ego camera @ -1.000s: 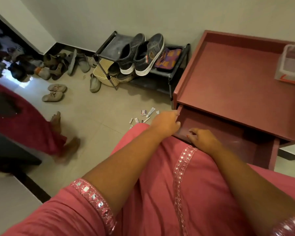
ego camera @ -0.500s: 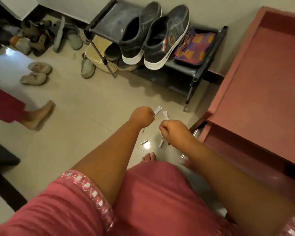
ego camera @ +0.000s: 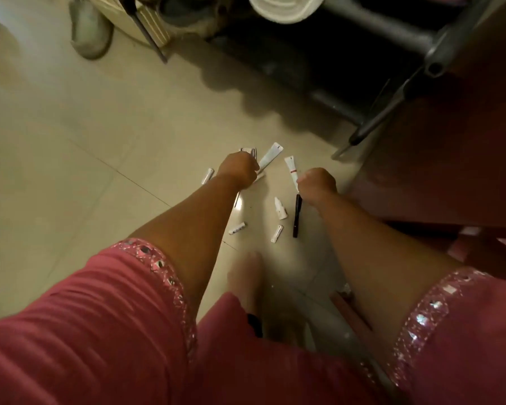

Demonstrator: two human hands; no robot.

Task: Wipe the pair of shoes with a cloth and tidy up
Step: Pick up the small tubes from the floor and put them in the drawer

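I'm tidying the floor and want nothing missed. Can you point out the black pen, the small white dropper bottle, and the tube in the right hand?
black pen (ego camera: 297,216), head view, middle of its barrel
small white dropper bottle (ego camera: 280,209), head view, its body
tube (ego camera: 291,168), head view, flat upper part above the right hand (ego camera: 317,182)

Open floor lies left of the scattered tubes; shoe rack and red cabinet crowd the right.

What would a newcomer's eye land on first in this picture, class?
Two bare hands low over the beige tiled floor: the left hand grips a flat white tube, the right hand another white tube. Between the forearms lie small white tubes and a slim black stick.
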